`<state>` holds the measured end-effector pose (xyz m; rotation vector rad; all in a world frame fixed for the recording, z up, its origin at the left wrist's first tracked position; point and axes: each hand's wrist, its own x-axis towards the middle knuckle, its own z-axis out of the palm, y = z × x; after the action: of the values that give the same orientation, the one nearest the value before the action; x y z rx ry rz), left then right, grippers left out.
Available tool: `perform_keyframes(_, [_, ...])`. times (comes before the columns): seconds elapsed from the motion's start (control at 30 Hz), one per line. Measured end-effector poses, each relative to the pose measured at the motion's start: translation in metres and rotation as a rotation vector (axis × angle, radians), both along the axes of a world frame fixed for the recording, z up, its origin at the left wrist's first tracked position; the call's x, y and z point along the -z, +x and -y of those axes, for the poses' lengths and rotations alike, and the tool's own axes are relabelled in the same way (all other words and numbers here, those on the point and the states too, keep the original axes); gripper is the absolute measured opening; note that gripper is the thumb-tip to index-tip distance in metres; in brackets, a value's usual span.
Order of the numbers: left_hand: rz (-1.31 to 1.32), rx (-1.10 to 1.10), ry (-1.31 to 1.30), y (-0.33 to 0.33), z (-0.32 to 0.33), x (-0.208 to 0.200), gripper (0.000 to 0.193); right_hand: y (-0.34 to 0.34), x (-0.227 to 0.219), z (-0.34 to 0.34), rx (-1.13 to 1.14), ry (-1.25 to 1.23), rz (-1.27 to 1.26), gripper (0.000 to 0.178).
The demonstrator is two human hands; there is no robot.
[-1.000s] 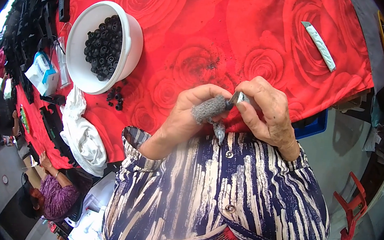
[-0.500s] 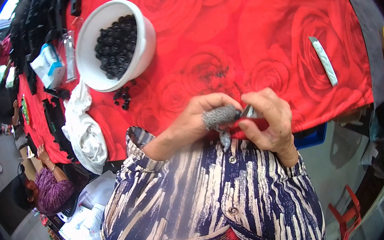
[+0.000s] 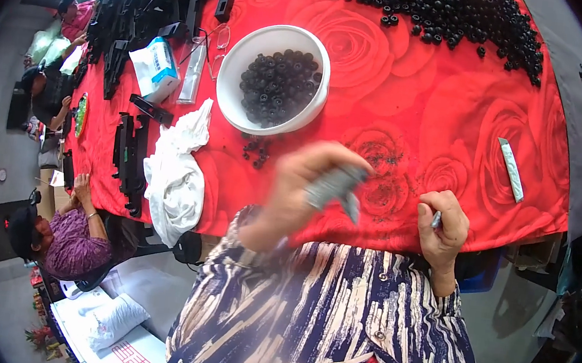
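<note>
Noted at left: white cloth bunched on red tablecloth, limiting room that side. Next: white bowl, black ring-shaped parts inside. At left hand: shifted off right hand since a second ago, now near bowl; blurred, fingers curled, grey wrap worn; anything gripped, cannot tell. Between hands: open cloth, dark crumbs. Beyond: black heap, newly in view by far edge. At right hand: fingers narrow around small metallic piece, beside near table edge. Farther right: white-wrapped blade, well apart, short of right edge.
</note>
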<state>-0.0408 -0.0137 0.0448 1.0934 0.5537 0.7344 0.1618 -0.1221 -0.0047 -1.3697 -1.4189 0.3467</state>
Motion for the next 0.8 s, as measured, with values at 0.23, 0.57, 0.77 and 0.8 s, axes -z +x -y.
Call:
perform_keyframes(0.23, [-0.539, -0.56, 0.699, -0.055, -0.082, -0.008, 0.026, 0.0, 0.002, -0.005, -0.053, -0.053, 0.018, 0.019])
perform_keyframes(0.57, [-0.575, -0.176, 0.925, 0.027, -0.025, -0.018, 0.033, 0.019, 0.001, -0.001, 0.103, -0.037, 0.116, 0.017])
perform_keyframes(0.77, [-0.57, -0.341, 1.045, 0.125, -0.095, 0.044, 0.044, 0.026, 0.008, -0.006, 0.19, -0.078, 0.183, 0.015])
perform_keyframes(0.8, [-0.582, -0.371, 1.03, 0.149, -0.112, 0.047, 0.044, 0.028, 0.008, -0.003, 0.202, -0.093, 0.205, 0.015])
